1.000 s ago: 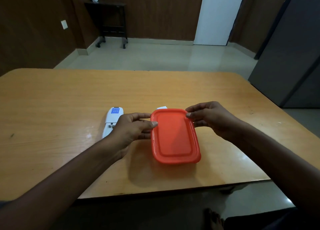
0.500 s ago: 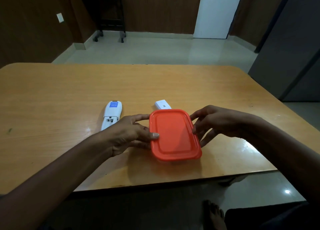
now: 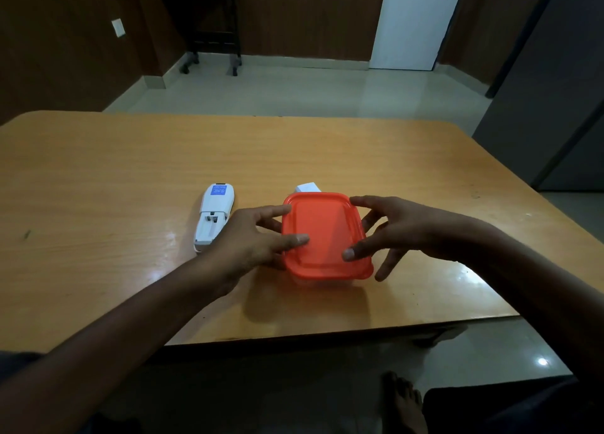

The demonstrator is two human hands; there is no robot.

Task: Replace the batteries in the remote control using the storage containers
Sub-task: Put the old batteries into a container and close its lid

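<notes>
Tabletop (image 3: pixel 392 172), hands (image 3: pixel 248 240) flanking orange-lidded container (image 3: pixel 323 237)

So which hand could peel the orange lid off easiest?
Probably the right hand. Its thumb sits by the lid's near corner, fingers spread along that edge, ready to lift. The left hand lies flatter over the other side, better for steadying the box.
</notes>
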